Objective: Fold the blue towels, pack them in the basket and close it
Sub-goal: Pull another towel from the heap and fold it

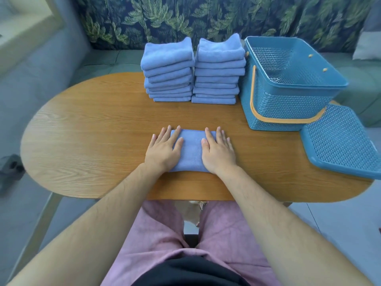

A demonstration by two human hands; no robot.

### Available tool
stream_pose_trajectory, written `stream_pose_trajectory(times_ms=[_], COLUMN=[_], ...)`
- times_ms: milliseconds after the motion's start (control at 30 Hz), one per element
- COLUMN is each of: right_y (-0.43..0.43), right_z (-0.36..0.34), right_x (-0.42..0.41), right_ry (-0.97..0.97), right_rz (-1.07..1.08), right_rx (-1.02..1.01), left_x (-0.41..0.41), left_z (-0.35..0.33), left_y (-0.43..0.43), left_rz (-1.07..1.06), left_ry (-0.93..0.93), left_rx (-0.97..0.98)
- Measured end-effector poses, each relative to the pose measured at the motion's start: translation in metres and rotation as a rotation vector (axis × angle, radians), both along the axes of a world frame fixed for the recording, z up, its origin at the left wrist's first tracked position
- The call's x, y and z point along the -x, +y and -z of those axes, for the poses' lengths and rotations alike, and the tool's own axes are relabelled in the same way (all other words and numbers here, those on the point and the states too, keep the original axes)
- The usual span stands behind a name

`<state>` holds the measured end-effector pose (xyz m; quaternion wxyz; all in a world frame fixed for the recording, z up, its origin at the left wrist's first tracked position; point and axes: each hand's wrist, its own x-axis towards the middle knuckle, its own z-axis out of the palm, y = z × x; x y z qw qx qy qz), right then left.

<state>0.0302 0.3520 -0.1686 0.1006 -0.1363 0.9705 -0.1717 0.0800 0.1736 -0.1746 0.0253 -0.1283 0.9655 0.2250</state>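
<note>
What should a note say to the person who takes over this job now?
Left hand and right hand: flat, pressing the folded blue cloth towel on the oval wooden table.
Left stack and right stack of folded blue towels stand behind it, beside the blue perforated plastic basket, which looks empty; its blue lid lies at the table's right end.
Done: folding, apparently. Left: pack every towel, close the basket.

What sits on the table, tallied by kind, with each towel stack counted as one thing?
Towel stacks: 2 (left stack, right stack)
Single folded towel, pressed flat under the left hand and right hand: 1
Basket, open: 1
Lid, lying beside the basket: 1
Total: 5
</note>
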Motion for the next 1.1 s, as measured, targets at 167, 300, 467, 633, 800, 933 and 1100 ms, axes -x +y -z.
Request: stream_pose_trajectory(times_ms=[167,300,467,633,800,933,1100], right_y=[0.007,0.004,0.007,0.013,0.004,-0.012,-0.028], right_z=[-0.016,-0.019,-0.035,-0.044,-0.037,-0.026,0.013], right_x=[-0.022,-0.043,-0.049,-0.05,-0.024,0.021,0.06], right_ry=[0.028,0.081,-0.024,-0.05,0.034,0.129,0.436], right_rz=[0.052,0.064,0.179,0.174,0.13,0.08,0.014], right_rx=[-0.078,-0.012,0.394,0.528,0.557,0.434,0.319], left_x=[-0.024,-0.036,-0.026,-0.029,-0.012,0.022,0.052], left_z=[-0.005,-0.015,-0.036,-0.042,-0.041,-0.031,0.003], left_y=[-0.004,0.022,0.026,0.021,0.021,0.017,0.014], left_rz=[-0.07,0.013,-0.124,-0.124,-0.083,-0.051,0.087], left_ry=[0.058,0.006,-0.022,0.103,0.216,0.292,0.469], left_rx=[0.033,0.138,-0.305,-0.472,-0.44,-0.342,-0.104])
